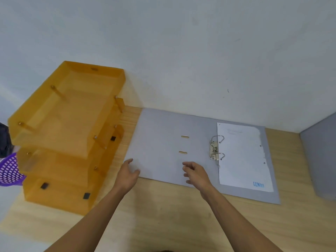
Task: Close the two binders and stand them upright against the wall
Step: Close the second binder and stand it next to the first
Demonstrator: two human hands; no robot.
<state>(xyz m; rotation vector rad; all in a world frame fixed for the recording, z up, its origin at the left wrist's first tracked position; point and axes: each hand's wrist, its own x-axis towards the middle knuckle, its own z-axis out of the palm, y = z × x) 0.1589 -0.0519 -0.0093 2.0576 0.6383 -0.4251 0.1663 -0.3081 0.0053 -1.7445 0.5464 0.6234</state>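
**Grey binder lies open, both hands reaching for its left cover**

Grey card fills the middle of the wooden desk [163, 215]: a lever-arch binder [163, 142] lies flat and fully open, its far edge close to the white wall [181, 51]. The ring mechanism [215, 149] sits on the right half, with its 2 metal arches closed over nothing on the left. A white sheet [243, 155], its right edge ragged and blue lettering printed near the bottom, lies on the right cover. The 2 slots in the left cover are plain to see.

The left hand [128, 174] is at the near-left corner of the left cover, fingers spread and loose, holding nothing; whether a fingertip already touches the card I cannot tell. The right hand [195, 174] hovers over the near edge of the same cover, fingers curled but empty.

A second grey binder [318, 160] shows only in part at the right edge of the view, apparently also lying flat; whether it is open cannot be told. To the left stands a stack of orange translucent letter trays [67, 128], with a purple mesh basket [10, 171] beyond it.

By my reading, none of the task is done yet: this binder is not closed and neither stands against the wall. The step in hand looks like folding the left cover over onto the rings.
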